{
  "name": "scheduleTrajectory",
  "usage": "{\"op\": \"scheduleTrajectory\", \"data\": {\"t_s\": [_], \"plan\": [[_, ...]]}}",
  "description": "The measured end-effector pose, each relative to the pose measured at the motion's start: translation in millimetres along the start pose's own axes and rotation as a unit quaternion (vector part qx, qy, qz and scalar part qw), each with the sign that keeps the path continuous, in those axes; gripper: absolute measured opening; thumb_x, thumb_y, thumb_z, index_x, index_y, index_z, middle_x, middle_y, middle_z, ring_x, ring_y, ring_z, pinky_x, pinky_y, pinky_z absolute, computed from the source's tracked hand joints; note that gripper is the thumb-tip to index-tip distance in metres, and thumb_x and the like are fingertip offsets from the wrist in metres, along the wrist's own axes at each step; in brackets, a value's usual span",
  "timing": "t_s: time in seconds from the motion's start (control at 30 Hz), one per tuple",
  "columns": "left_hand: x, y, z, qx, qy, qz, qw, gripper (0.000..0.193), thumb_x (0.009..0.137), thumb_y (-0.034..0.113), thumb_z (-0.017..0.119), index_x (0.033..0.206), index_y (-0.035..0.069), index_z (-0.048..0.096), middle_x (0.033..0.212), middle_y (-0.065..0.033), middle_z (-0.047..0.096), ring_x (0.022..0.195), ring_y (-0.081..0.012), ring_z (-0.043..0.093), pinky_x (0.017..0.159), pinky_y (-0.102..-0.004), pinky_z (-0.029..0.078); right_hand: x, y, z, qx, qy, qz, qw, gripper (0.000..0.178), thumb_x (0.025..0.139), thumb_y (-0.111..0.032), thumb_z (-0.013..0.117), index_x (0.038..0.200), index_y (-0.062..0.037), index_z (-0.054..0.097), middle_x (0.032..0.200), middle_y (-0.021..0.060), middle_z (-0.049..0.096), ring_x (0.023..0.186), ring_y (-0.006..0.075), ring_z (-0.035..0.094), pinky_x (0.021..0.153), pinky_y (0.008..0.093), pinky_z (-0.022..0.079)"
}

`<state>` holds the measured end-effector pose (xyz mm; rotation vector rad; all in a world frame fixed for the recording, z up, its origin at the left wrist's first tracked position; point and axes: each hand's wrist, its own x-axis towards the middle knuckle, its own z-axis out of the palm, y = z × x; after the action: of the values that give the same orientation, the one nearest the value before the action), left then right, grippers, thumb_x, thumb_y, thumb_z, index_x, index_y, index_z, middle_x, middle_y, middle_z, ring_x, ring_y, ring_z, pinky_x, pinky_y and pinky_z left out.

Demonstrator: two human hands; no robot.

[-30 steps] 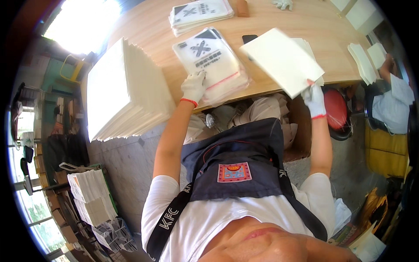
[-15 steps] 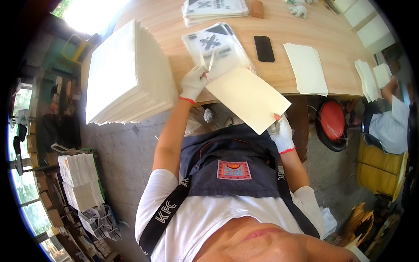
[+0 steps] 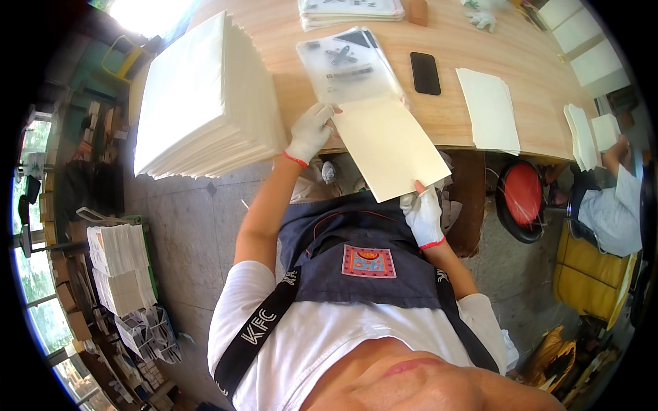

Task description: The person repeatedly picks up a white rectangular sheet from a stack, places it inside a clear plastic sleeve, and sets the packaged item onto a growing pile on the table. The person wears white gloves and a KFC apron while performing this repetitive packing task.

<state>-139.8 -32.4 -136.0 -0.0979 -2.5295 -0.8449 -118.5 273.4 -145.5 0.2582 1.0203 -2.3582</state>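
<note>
A cream rectangular sheet (image 3: 387,147) of paper or thin card slants over the table's near edge, held between both hands. My left hand (image 3: 312,131), in a white glove with a red cuff, pinches it at its upper left corner. At the lower edge my right hand (image 3: 422,211), gloved alike, grips it with the thumb on top. The sheet's far end overlaps a small pile of clear plastic bags (image 3: 346,65) printed in dark grey. Whether one sheet or several lie together, I cannot tell.
A tall stack of white sheets (image 3: 185,89) stands at the left. To the right lie a black phone (image 3: 425,73) and a thin pile of white sheets (image 3: 488,109). More bags (image 3: 349,14) lie farther back. A red stool (image 3: 522,195) and a seated person (image 3: 610,205) are at the right.
The cream sheet has turned clockwise and its lower end has swung left with my right hand. A thin white strip seen by my left fingertips no longer shows there.
</note>
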Motion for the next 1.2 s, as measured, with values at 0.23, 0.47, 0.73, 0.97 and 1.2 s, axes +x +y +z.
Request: {"op": "scheduleTrajectory", "data": {"t_s": [0.23, 0.47, 0.73, 0.97, 1.2], "plan": [[-22.9, 0.4, 25.1, -0.341, 0.262, -0.402, 0.808, 0.012, 0.082, 0.007, 0.053, 0.092, 0.001, 0.055, 0.071, -0.0053, 0.052, 0.049, -0.0147, 0.048, 0.048, -0.0302, 0.043, -1.6, -2.2, 4.0, 0.009, 0.014, 0.005, 1.000, 0.019, 0.092, -0.014, 0.048, 0.109, -0.0072, 0.048, 0.083, 0.0060, 0.059, 0.053, 0.0142, 0.056, 0.042, 0.0252, 0.039], [-7.0, -10.0, 4.8, -0.198, -0.066, -0.466, 0.860, 0.025, 0.087, 0.026, 0.050, 0.097, 0.005, 0.059, 0.060, -0.0006, 0.051, 0.043, -0.0108, 0.045, 0.040, -0.0270, 0.036, 8.7, -7.3, -1.6, -0.003, 0.057, -0.011, 0.998, 0.022, 0.089, -0.013, 0.050, 0.111, -0.0068, 0.050, 0.086, 0.0066, 0.061, 0.051, 0.0129, 0.055, 0.038, 0.0241, 0.040], [-15.1, -14.8, 10.2, -0.313, 0.059, -0.429, 0.845, 0.016, 0.087, 0.017, 0.054, 0.086, 0.002, 0.055, 0.063, -0.0043, 0.053, 0.048, -0.0122, 0.046, 0.047, -0.0283, 0.039, 14.6, -9.4, -5.9, -0.016, 0.039, -0.036, 0.998, 0.028, 0.087, -0.011, 0.052, 0.114, -0.0069, 0.051, 0.093, 0.0065, 0.063, 0.057, 0.0113, 0.058, 0.040, 0.0219, 0.042], [-35.8, -4.0, 30.5, -0.197, 0.124, -0.268, 0.935, 0.022, 0.091, 0.022, 0.054, 0.081, 0.003, 0.050, 0.063, -0.0015, 0.051, 0.051, -0.0065, 0.045, 0.045, -0.0249, 0.037, 9.6, -11.8, -5.7, -0.018, -0.041, -0.009, 0.999, 0.038, 0.086, -0.013, 0.054, 0.123, -0.0069, 0.045, 0.107, 0.0044, 0.058, 0.072, 0.0106, 0.058, 0.052, 0.0209, 0.047], [-49.6, 5.7, 82.0, -0.444, 0.244, -0.384, 0.772, 0.028, 0.091, 0.016, 0.046, 0.116, 0.003, 0.046, 0.110, -0.0131, 0.058, 0.097, -0.0232, 0.059, 0.081, -0.0317, 0.049, -11.9, -13.6, 26.0, -0.051, -0.030, -0.017, 0.998, 0.027, 0.090, -0.016, 0.050, 0.114, -0.0038, 0.049, 0.086, 0.0075, 0.061, 0.051, 0.0121, 0.053, 0.039, 0.0234, 0.037]]}}
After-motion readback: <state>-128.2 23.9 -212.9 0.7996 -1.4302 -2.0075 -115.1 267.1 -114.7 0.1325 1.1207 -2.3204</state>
